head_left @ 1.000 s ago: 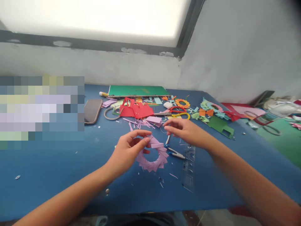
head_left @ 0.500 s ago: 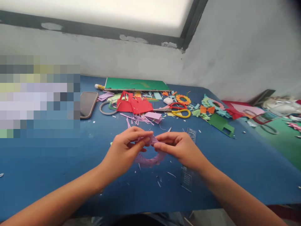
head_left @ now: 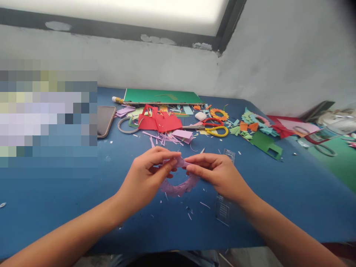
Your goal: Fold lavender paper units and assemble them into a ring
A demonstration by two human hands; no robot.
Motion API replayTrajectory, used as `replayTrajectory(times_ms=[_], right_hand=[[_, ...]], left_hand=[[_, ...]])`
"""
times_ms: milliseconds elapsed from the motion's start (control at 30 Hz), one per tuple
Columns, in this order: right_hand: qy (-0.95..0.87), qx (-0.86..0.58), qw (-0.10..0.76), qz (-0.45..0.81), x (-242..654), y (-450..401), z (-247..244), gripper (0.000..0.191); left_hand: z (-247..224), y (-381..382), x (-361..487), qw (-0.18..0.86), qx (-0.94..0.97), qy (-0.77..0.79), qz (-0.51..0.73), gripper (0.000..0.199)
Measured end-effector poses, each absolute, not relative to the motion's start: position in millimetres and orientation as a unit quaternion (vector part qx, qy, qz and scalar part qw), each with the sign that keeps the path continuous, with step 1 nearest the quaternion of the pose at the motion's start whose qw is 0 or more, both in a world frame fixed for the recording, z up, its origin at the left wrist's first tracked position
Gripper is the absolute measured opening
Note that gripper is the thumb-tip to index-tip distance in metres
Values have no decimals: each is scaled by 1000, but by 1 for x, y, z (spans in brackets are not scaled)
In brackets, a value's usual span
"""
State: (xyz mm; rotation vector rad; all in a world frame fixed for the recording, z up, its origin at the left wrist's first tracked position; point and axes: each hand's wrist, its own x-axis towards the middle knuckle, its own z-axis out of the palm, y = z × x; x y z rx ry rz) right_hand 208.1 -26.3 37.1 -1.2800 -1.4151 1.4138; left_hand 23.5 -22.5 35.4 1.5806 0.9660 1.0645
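A ring of folded purple paper [head_left: 179,188] hangs between my hands above the blue table [head_left: 161,231]. My left hand [head_left: 151,168] is closed, pinching the ring's upper left part between thumb and fingers. From the other side, my right hand [head_left: 218,172] pinches the paper at the upper right, thumb below the forefinger. The ring's lower curve shows beneath my fingers, while much of its top is hidden. Under my right hand lies a clear plastic ruler [head_left: 223,210], partly covered.
Scissors with red and yellow handles [head_left: 217,130] lie beyond my hands, beside red paper [head_left: 161,122] and purple strips. A phone [head_left: 106,120] rests at left, a green board [head_left: 164,97] at the back. Orange [head_left: 219,114] and pastel paper rings lie right. A blurred patch covers the left.
The fingers of my right hand have shifted slightly on the purple paper, and the piece between the fingertips looks narrower at the right. The whole view has moved a little.
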Motion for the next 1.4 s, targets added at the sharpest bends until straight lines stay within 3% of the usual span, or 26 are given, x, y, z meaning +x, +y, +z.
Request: replayTrajectory(times_ms=[600, 800, 1067, 1400], right_hand=[[-619, -455, 302, 564, 207, -32, 31, 15], [-565, -449, 356, 593, 207, -32, 34, 14], [-503, -450, 417, 609, 208, -31, 36, 16], [-468, -426, 406, 659, 207, -31, 35, 17]], left_hand=[[34, -18, 18, 342, 814, 293, 367, 24], [37, -22, 20, 399, 771, 346, 356, 23], [28, -26, 18, 272, 816, 373, 350, 37], [17, -26, 24, 221, 820, 332, 410, 30]])
